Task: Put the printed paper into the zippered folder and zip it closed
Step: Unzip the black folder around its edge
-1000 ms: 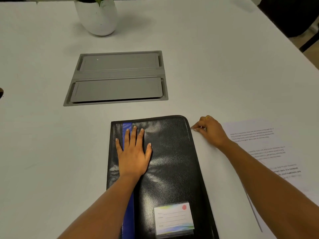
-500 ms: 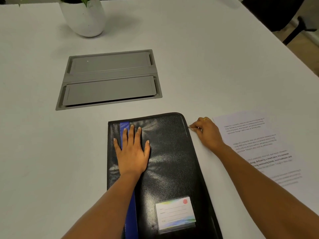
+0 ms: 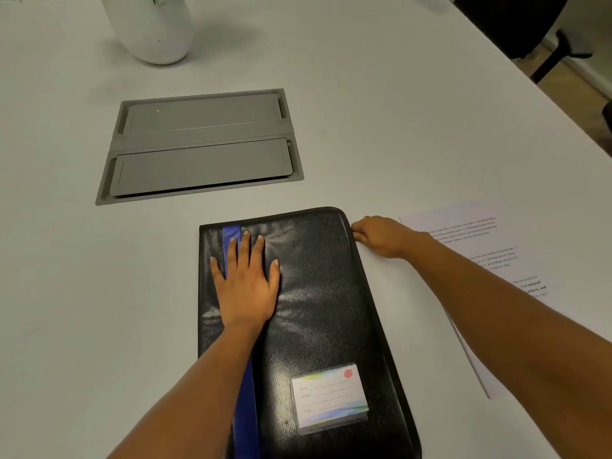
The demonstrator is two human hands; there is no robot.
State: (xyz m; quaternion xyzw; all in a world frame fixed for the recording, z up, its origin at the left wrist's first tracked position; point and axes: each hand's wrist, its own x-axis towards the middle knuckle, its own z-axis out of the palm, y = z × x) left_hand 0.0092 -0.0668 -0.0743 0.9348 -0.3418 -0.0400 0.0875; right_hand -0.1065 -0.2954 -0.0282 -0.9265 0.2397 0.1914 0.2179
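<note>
Under the flat left hand (image 3: 245, 286) lies the folder (image 3: 326, 293); right hand (image 3: 381, 235) pinches its corner; paper (image 3: 470, 226) beside that wrist.

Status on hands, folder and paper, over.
Left hand flat on closed folder. Right hand pinches folder's far right corner. Paper outside, right of folder.

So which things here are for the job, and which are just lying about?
For the job: zippered folder, printed paper, left hand pressing flat on the folder, right hand pinching its far corner edge.
Just lying about: white plant pot, grey table hatch, black chair.
</note>
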